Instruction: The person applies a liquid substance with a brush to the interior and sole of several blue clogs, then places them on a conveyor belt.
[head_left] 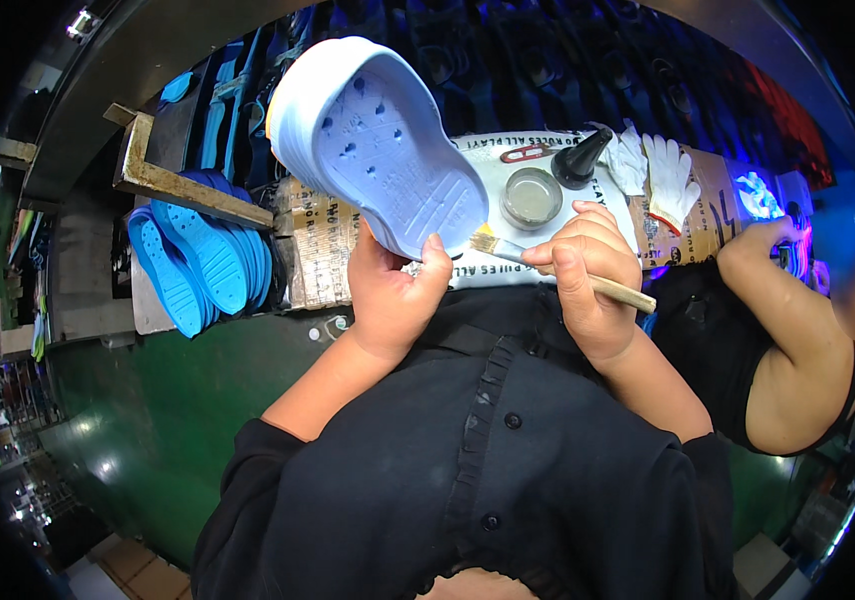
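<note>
My left hand grips the heel end of a pale lavender-blue shoe sole, thumb on its rim. The sole is tilted, its hollow inside facing me, with small holes toward the toe. Between the fingers and thumb of my right hand is a flat paintbrush with a wooden handle. Its bristles are at the sole's heel edge; whether they touch it I cannot tell. Just beyond the brush stands a round glass dish with cloudy liquid. A black nozzle-topped bottle is behind that dish.
White gloves and a red-handled tool lie on the worktop. Blue soles are stacked at the left below a metal bar. Dark shoe parts line the back. A co-worker's arm is close on the right.
</note>
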Demonstrator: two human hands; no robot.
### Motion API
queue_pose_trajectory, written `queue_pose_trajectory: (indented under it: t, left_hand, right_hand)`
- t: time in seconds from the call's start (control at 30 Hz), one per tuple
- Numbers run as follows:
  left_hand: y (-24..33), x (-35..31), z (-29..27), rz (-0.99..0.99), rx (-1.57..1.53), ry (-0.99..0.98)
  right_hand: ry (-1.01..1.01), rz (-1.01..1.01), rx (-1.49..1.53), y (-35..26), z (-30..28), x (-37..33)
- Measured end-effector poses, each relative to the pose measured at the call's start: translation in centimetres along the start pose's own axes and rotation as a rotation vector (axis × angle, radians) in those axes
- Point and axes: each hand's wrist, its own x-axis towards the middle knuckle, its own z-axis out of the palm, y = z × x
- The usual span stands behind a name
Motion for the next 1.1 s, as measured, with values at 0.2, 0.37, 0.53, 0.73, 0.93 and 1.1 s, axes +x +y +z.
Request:
queue_pose_trajectory:
  t: [0.2, 0.37, 0.53, 0.73, 0.93, 1.1]
  left_hand:
    - [-0.5, 0.1, -0.2, 0.018, -0.047, -0.015]
    - [-0.3, -0.4, -0.2, 0.029, 0.026, -0.010]
    - [-0.5, -0.3, -0.3, 0.137, 0.119, 0.000]
    - [-1.3, -0.3, -0.6, 0.263, 0.213, -0.016]
    - [-1.9, -0.3, -0.6, 0.368, 0.227, -0.014]
    - [-1.6, -0.3, -0.3, 0.370, 0.230, -0.007]
  right_hand:
    - [0.060, 0.081, 0.014, 0.4, -0.9, -0.7]
    - [-0.022, 0.045, -0.017, -0.1, -0.1, 0.2]
    - [0.008, 0.072, -0.077, 0.3, -0.4, -0.4]
    - [0.008, 0.049, -0.015, 0.0, -0.5, -0.3]
    - [-0.009, 0.051, -0.079, 0.4, -0.5, -0.7]
    - [0.018, -0.013, 0.004, 0.0, -0.5, -0.2]
